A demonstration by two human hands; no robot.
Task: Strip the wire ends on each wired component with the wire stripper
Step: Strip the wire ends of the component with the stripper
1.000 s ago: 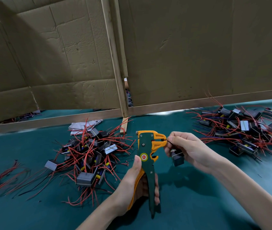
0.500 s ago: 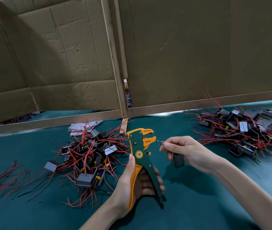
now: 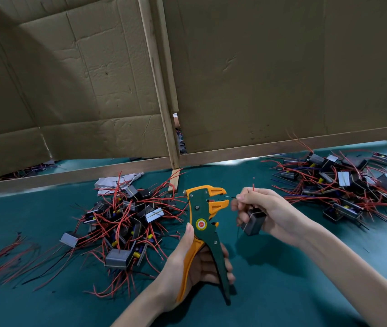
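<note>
Two heaps of wired components are seen on the green table (image 3: 282,291): one left pile (image 3: 126,223) just beside the stripper and one right pile (image 3: 343,182) well apart from it at the far right. Which heap is finished cannot be told, as the wire tips are too small to be read; many pieces are judged to remain.

One component (image 3: 254,221) is held by the right hand (image 3: 270,213), whose fingers are closed around its dark body, while a thin dark wire (image 3: 231,197) is pinched between thumb and forefinger and pointed at the stripper's head. A red wire (image 3: 254,187) is seen rising above the knuckles.

The wire stripper (image 3: 205,223) is gripped by the left hand (image 3: 187,267), fingers wrapped around both handles, which are spread apart rather than squeezed. The wire tip is brought just to the tool's mouth; whether it is seated inside cannot be told, so this strip is judged not yet made.
</note>
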